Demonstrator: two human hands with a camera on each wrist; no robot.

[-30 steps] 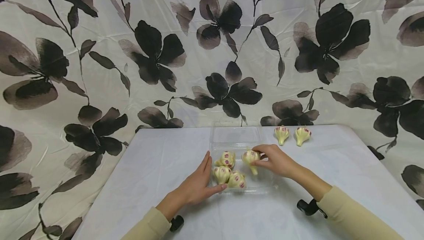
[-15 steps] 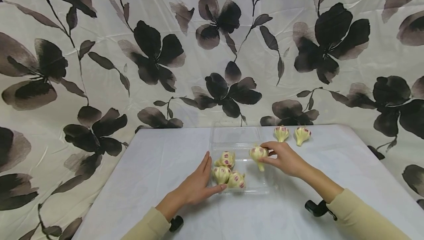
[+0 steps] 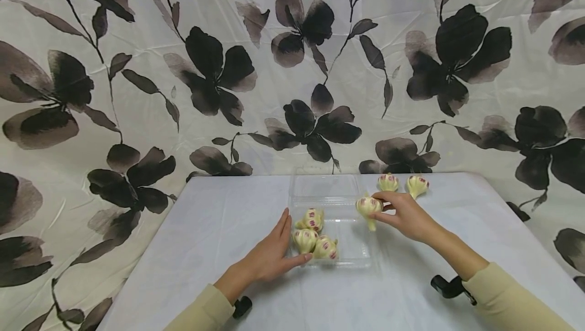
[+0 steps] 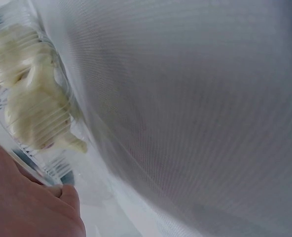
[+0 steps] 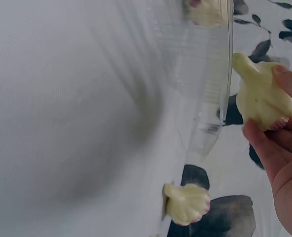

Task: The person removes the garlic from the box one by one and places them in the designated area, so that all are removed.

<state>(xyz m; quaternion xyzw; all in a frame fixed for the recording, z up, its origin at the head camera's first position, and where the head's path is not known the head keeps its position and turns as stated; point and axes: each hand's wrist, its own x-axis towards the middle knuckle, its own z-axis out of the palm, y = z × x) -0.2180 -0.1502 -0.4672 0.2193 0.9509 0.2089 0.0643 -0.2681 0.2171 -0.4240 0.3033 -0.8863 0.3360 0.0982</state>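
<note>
In the head view a clear plastic clamshell container (image 3: 354, 261) lies with its lid (image 3: 325, 187) folded back, away from me. Three garlic bulbs (image 3: 304, 240) sit together in its left part. My left hand (image 3: 268, 256) rests against the container's left side, fingers straight, thumb along the front rim. Thumb and fingers of my right hand (image 3: 404, 214) pinch another garlic bulb (image 3: 368, 205) by its side, above the container's right edge. The right wrist view has this bulb (image 5: 264, 96) held up beside the clear wall. In the left wrist view, bulbs (image 4: 35, 116) show through the ribbed plastic.
Two more garlic bulbs (image 3: 417, 186) lie at the back right of the table, beyond my right hand. A white cloth (image 3: 219, 214) covers the table. Behind its back edge hangs a floral curtain (image 3: 256, 82).
My right hand has lifted the garlic bulb from over the container's middle and carried it right, to its right edge. The left hand and the container stay put.
</note>
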